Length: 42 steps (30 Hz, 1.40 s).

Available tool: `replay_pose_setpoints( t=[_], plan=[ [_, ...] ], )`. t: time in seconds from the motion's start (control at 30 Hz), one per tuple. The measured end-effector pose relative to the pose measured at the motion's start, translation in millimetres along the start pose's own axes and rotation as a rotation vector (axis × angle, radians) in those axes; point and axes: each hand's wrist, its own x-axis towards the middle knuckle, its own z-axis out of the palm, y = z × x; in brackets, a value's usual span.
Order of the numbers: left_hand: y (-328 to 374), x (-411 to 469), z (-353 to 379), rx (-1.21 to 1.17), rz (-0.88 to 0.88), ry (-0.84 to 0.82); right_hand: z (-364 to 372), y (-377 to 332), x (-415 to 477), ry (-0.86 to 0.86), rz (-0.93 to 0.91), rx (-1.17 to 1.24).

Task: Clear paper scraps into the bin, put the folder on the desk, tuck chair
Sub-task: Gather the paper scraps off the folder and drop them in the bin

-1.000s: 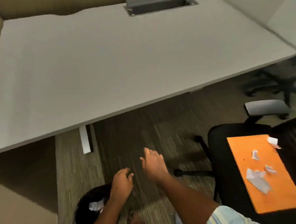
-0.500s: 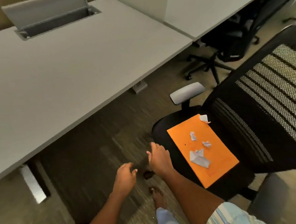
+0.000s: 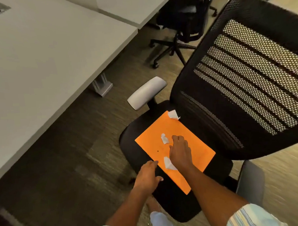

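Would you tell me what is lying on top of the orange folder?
Three white scraps show on the folder; the right hand covers any beneath it.

Orange folder (image 3: 183, 145) with white paper scraps (image 3: 164, 138) on black mesh-backed chair (image 3: 245, 85), beside grey tabletop (image 3: 41, 57).

The surface (image 3: 41, 54) filling the upper left of the frame looks like smooth, matt pale-grey laminate. Its leg foot (image 3: 102, 85) has a dull metal look. The chair back (image 3: 255, 75) at right is black perforated mesh, the seat (image 3: 134, 147) matt black cloth. The armrest pad (image 3: 146, 93) looks like smooth grey plastic with a faint sheen. The folder (image 3: 151, 143) is matt orange card; the scraps (image 3: 164, 138) are crumpled white paper. The floor (image 3: 70, 158) is rough, streaked carpet.
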Motion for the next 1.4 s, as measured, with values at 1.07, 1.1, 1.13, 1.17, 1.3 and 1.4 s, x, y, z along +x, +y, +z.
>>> replay_pose_setpoints(
  t=[1.07,1.1,1.13,1.17,1.3,1.4],
  plan=[
    [33.3,129.7,60.3,0.708,0.460,-0.172,66.7,23.2,117.5,-0.157,0.054,0.116],
    [33.8,131.9,59.8,0.710,0.492,-0.180,65.4,25.6,119.2,-0.140,0.045,0.142],
    [34.2,134.2,59.6,0.713,0.511,-0.187,63.6,27.9,121.1,-0.113,0.045,0.162],
    [34.0,136.6,58.9,0.707,0.512,-0.187,61.0,29.9,123.4,-0.079,0.057,0.185],
    [29.9,154.5,44.4,0.542,0.383,-0.134,44.4,38.3,137.2,0.086,0.246,0.452],
    [22.6,175.4,18.7,0.381,0.270,-0.031,31.5,44.5,152.5,0.139,0.300,0.547]
  ],
)
